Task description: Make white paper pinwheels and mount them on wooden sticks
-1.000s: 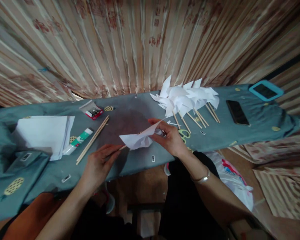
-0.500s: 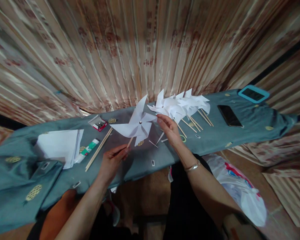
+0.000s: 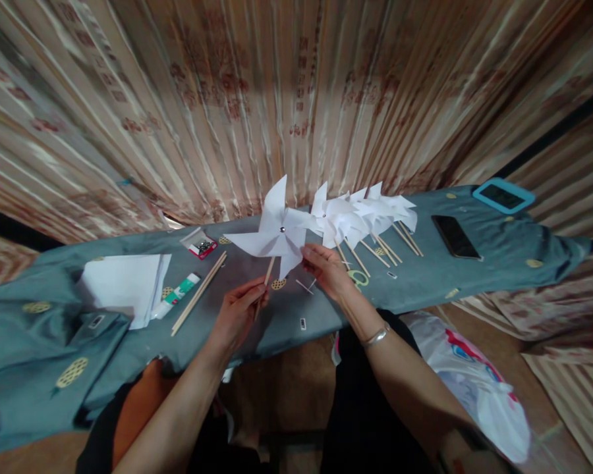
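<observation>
A white paper pinwheel [image 3: 271,242] with a round silver pin at its centre stands upright on a thin wooden stick. My left hand [image 3: 237,309] is closed around that stick, below the blades. At the lower right blade is my right hand [image 3: 326,268], its fingers drawn together on the paper edge. Several finished white pinwheels [image 3: 343,217] lie in an overlapping row to the right, sticks toward me. Beneath my right hand are thin white paper strips [image 3: 306,286] and green-handled scissors [image 3: 358,278], partly covered.
On the left lie white paper sheets [image 3: 121,286], a green-and-white glue tube [image 3: 178,294], loose wooden sticks [image 3: 197,295] and a red box of pins [image 3: 200,243]. A phone [image 3: 454,237] and a blue-framed device [image 3: 504,195] rest at right. A plastic bag [image 3: 474,388] sits below.
My left hand has raised the pinwheel slightly, and its blades have turned a little. My right hand has moved down along the right blade, its fingers now more bunched.
</observation>
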Available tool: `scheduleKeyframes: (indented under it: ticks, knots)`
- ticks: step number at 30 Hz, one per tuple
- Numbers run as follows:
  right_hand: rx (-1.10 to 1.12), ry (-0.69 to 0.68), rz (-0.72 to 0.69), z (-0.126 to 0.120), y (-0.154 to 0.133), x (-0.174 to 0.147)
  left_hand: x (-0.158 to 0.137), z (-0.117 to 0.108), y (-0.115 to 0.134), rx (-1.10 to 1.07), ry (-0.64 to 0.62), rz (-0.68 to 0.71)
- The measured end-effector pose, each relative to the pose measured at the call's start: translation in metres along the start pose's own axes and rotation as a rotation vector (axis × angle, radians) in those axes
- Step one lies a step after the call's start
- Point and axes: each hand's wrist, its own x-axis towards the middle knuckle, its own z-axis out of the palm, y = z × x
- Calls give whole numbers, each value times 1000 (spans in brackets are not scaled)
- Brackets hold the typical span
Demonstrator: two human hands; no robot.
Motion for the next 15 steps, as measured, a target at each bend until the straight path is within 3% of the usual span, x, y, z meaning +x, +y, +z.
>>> scheduleKeyframes:
  ticks: [7, 15]
  knots:
    - [50, -21, 73, 3, 2, -4, 3, -3, -7, 23, 6, -26]
    - [82, -104, 155, 10, 3, -9, 7, -7, -13, 102, -24, 51]
